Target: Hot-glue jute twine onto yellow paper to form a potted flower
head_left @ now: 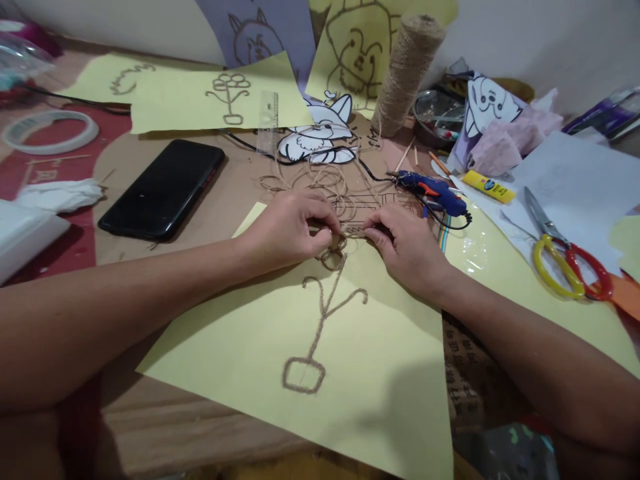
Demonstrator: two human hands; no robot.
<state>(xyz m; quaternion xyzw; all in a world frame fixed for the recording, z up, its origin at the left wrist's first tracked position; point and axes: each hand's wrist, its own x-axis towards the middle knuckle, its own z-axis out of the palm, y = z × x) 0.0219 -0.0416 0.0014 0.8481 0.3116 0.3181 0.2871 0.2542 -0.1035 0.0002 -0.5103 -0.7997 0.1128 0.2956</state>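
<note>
Twine [356, 235] runs between my two hands at the top of a yellow sheet of paper [240, 347]. My left hand [300, 223] pinches it beside small twine loops [332, 257]. At the right, my right hand [397, 237] grips the same strand between thumb and finger. Below the loops, a twine plant shape [325, 313] with curled side branches and a pot outline [304, 375] lies on the paper. Loose coils of twine [325, 181] lie behind my hands, in front of a tall twine spool [407, 73].
A blue glue gun [435, 192], a yellow glue stick [487, 187] and scissors [565, 250] lie to the right. At the left are a black phone [163, 190] and a tape roll [50, 131]. A sheet with a twine flower [220, 97] and a clear ruler [267, 120] lie behind.
</note>
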